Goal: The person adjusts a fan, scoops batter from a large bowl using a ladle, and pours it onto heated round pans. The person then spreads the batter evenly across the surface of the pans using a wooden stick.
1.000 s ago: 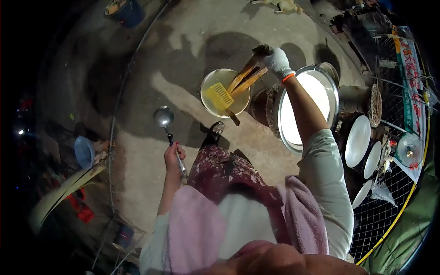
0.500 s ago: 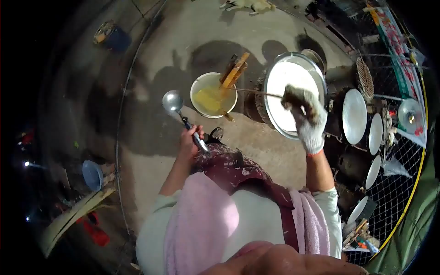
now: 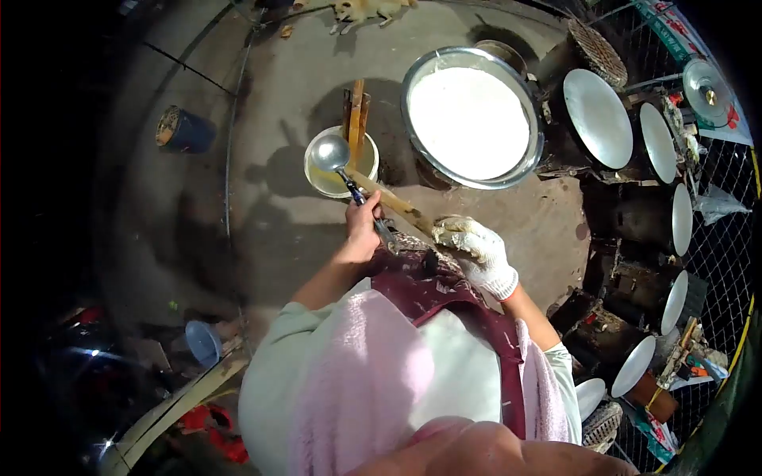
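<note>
My bare left hand [image 3: 363, 226] is closed around the handle of a metal ladle [image 3: 330, 152], whose round bowl hangs over a white bucket [image 3: 337, 191]. The bucket holds yellowish liquid, and wooden sticks [image 3: 355, 119] stand up out of it. My right hand [image 3: 478, 252], in a stained white work glove, grips the near end of a bamboo stick [image 3: 403, 208]. This stick slants up and left to the bucket, passing by the ladle handle; its far end is hidden. Beyond my right hand is a wide metal basin [image 3: 475, 182] of white liquid.
Several dark stoves topped with pale round pans [image 3: 598, 119] curve along the right, by a wire fence [image 3: 714, 262]. A dog [image 3: 369, 11] lies on the floor at the top. A blue bucket [image 3: 190, 131] stands left, and a light blue basin [image 3: 204, 343] lower left.
My right hand has left the thin stick it held over the basin and moved down to the bamboo stick. My left hand has brought the ladle up and right, over the bucket.
</note>
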The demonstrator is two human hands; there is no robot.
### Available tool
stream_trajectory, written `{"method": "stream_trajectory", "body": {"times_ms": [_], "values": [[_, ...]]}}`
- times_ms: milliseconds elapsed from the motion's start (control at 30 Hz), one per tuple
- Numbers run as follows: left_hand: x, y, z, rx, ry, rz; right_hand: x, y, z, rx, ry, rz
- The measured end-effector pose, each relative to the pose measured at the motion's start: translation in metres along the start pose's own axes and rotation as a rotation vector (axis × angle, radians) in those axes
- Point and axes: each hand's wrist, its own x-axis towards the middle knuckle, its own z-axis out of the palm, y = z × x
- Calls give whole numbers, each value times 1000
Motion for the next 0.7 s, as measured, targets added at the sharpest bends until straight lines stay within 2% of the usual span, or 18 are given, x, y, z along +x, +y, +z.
{"method": "stream_trajectory", "body": {"times_ms": [133,267,300,400,467,533,667,700], "values": [[-13,-18,5,124,102,187,-39,8,-21,-181,-250,261],[-18,-33,4,196,110,369,-42,8,-24,-436,-526,442],[-19,-36,5,193,103,382,-41,16,-16,-382,-481,441],[-32,-38,21,123,56,376,-33,40,25,-424,-303,254],[-43,-36,32,150,21,416,-27,50,47,-478,-343,339],[-48,-38,36,166,-9,446,-24,62,63,-505,-293,455],[-56,-26,33,385,59,440,-48,61,28,-454,-190,584],[-50,-25,27,320,42,472,-68,69,19,-385,-105,510]]}}
